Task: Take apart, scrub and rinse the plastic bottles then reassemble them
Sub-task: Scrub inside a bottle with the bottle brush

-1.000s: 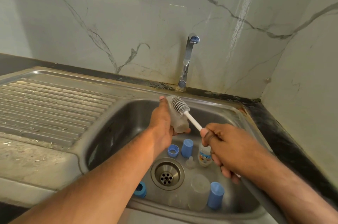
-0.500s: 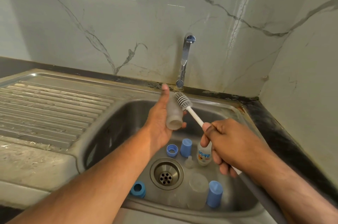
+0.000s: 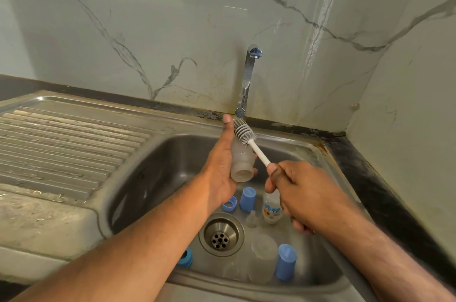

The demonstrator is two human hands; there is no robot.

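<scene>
Over the sink, your left hand grips a frosted bottle; your right hand grips the brush against it. It's probably light and slippery, so hold its middle.

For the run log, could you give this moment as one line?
left hand holds bottle | right hand holds brush against it | tap dry

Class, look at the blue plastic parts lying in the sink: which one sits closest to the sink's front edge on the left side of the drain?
The blue ring, half hidden under the left forearm. The other blue parts sit behind or right of the drain.
</scene>
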